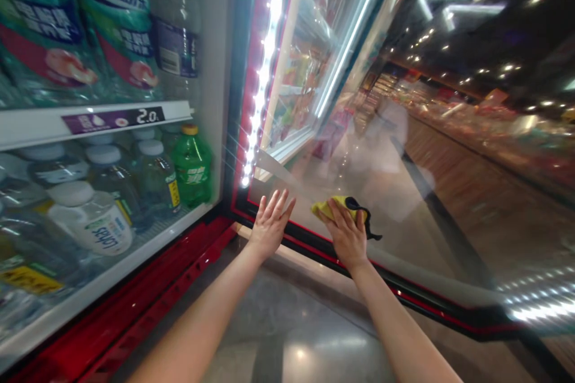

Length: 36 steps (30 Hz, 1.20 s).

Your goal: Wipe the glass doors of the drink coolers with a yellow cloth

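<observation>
The glass door (440, 233) of a drinks fridge stands swung out in front of me, reflecting shop lights. Against its inner side, near the lower edge, my right hand (348, 236) presses a yellow cloth (321, 209) with a black edge and a dangling black strip. The cloth is bunched under the fingers. To the left, close to the hinge corner of the door, my left hand (269, 224) has its fingers spread and holds nothing. It lies at the door's lower frame; whether it fully touches the glass I cannot tell.
Left of me, the fridge's upper shelf (179, 111) carries large bottles above a price strip. Below are several smaller bottles, among them a green bottle (192, 164). A bright LED strip (269, 54) runs up the fridge's side. Grey floor (309, 323) lies beneath the door.
</observation>
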Tool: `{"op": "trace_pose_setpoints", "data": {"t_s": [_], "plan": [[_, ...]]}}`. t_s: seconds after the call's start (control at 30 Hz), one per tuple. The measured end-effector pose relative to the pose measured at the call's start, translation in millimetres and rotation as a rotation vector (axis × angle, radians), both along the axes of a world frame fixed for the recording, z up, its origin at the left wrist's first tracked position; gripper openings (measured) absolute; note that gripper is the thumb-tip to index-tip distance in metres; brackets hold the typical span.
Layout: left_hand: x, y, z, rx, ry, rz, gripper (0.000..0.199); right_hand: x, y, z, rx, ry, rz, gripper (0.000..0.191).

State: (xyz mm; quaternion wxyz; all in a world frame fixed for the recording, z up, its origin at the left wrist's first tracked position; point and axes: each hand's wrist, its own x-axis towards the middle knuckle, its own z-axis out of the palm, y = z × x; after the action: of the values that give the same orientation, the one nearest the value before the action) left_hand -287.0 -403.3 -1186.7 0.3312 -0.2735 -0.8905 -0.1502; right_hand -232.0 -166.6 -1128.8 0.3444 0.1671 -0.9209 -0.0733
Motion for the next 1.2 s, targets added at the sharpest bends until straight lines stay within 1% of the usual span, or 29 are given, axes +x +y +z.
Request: {"op": "trace_pose_setpoints", "data": {"t_s": [0.07,0.13,0.2,0.27,0.3,0.37,0.43,0.5,0.53,0.6,0.67,0.73,0.77,0.83,0.9,0.97,1.0,1.07,1.13,1.2], "plan": [[-1,-5,1.6,0.003,0.002,0.015,0.086,-9,-6,10.6,-0.065,0.097,-0.053,0.059],[-1,-8,3.9,0.005,-0.005,0.035,0.085,-23,-26,15.2,-0.125,0.167,-0.082,0.056],[0,-11,5.6,0.004,-0.019,0.056,0.085,-34,-50,11.4,-0.135,0.178,-0.067,0.054],[2,-13,6.0,-0.001,-0.033,0.074,0.086,-37,-64,2.8,-0.087,0.13,-0.021,0.054],[4,-15,5.8,-0.005,-0.038,0.08,0.087,-35,-65,-1.2,-0.048,0.089,0.011,0.055],[7,-19,4.9,-0.014,-0.037,0.083,0.087,-28,-56,-4.6,0.032,-0.007,0.084,0.055],[9,-25,4.7,-0.03,-0.024,0.08,0.085,-23,-42,0.4,0.07,-0.057,0.131,0.055],[10,-30,5.8,-0.046,-0.015,0.085,0.082,-24,-36,11.2,0.035,-0.007,0.122,0.053],[10,-32,6.7,-0.052,-0.016,0.095,0.08,-28,-38,16.8,-0.004,0.044,0.105,0.051],[10,-34,8.6,-0.053,-0.028,0.126,0.077,-39,-52,24.0,-0.077,0.135,0.085,0.048],[10,-36,9.7,-0.046,-0.043,0.157,0.078,-50,-72,22.9,-0.089,0.142,0.109,0.046],[11,-36,9.0,-0.034,-0.056,0.182,0.08,-56,-85,15.1,-0.023,0.075,0.164,0.044],[12,-37,8.1,-0.028,-0.061,0.19,0.082,-56,-87,10.5,0.031,0.029,0.201,0.042],[14,-39,5.7,-0.022,-0.068,0.204,0.085,-53,-80,4.4,0.139,-0.053,0.284,0.038],[15,-42,3.1,-0.027,-0.072,0.213,0.085,-47,-67,6.2,0.193,-0.089,0.33,0.036],[17,-45,1.0,-0.038,-0.075,0.221,0.086,-44,-60,14.2,0.161,-0.065,0.309,0.035],[17,-47,0.2,-0.042,-0.076,0.225,0.087,-45,-62,18.4,0.121,-0.037,0.283,0.036],[17,-50,-1.2,-0.043,-0.077,0.239,0.088,-50,-75,22.4,0.042,0.009,0.237,0.038],[17,-51,-2.5,-0.041,-0.071,0.253,0.086,-59,-94,18.0,0.016,0.001,0.219,0.04],[17,-52,-3.9,-0.042,-0.061,0.261,0.085,-67,-109,7.8,0.055,-0.066,0.231,0.041]]}}
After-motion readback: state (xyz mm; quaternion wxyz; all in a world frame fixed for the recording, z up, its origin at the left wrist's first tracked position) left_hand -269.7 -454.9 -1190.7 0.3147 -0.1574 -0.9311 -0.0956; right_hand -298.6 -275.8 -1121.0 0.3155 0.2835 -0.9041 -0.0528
